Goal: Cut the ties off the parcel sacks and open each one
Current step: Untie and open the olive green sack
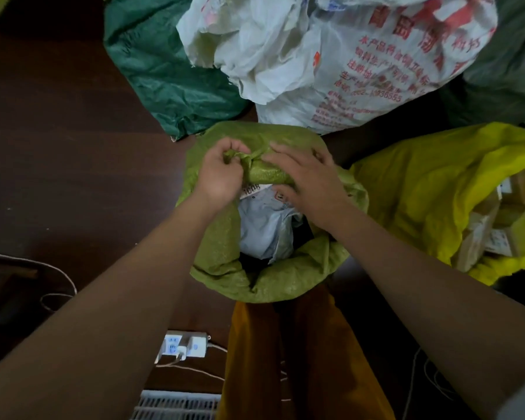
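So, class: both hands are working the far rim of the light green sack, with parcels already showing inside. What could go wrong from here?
1. The left hand grips the rolled rim of the light green sack and the right hand lies over it; a hard pull might tip the sack and spill the grey parcel.
2. The power strip and its cables lie on the floor by the person's feet; a step back could snag them.

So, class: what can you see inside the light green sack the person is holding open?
Inside the light green sack lie pale grey-blue mailer parcels, one with a white printed label, and something dark beneath. The left hand, right hand and folded rim hide the rest.
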